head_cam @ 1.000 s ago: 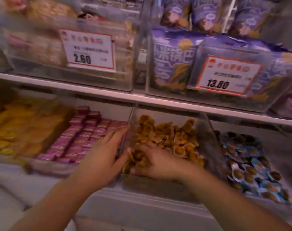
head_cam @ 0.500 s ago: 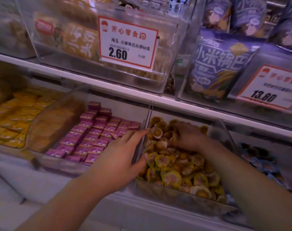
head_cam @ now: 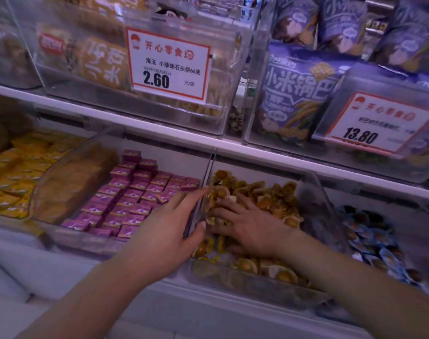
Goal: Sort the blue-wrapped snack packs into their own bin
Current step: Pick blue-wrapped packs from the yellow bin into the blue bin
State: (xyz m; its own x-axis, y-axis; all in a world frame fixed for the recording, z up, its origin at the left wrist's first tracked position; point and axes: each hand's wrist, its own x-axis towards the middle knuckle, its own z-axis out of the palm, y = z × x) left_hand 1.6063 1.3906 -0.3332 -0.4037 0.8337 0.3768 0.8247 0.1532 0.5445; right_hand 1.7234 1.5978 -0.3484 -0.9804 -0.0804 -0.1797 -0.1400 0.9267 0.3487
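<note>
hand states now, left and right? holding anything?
Left hand: open, fingers and thumb straddle the clear divider, holding nothing.
Right hand: open, fingers spread flat on the yellow-wrapped snacks.

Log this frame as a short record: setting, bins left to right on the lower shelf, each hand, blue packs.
setting: shop shelf with clear bins
lower bins, left to right: yellow packs; purple boxes; yellow-wrapped snacks; blue packs
left hand: straight fingers, thumb on the divider between the purple and yellow-wrapped bins
right hand: spread flat on the yellow-wrapped snacks, nothing visibly gripped
blue packs: in the rightmost bin; none visible among the yellow-wrapped snacks
upper tags: 2.60, 13.80
</note>
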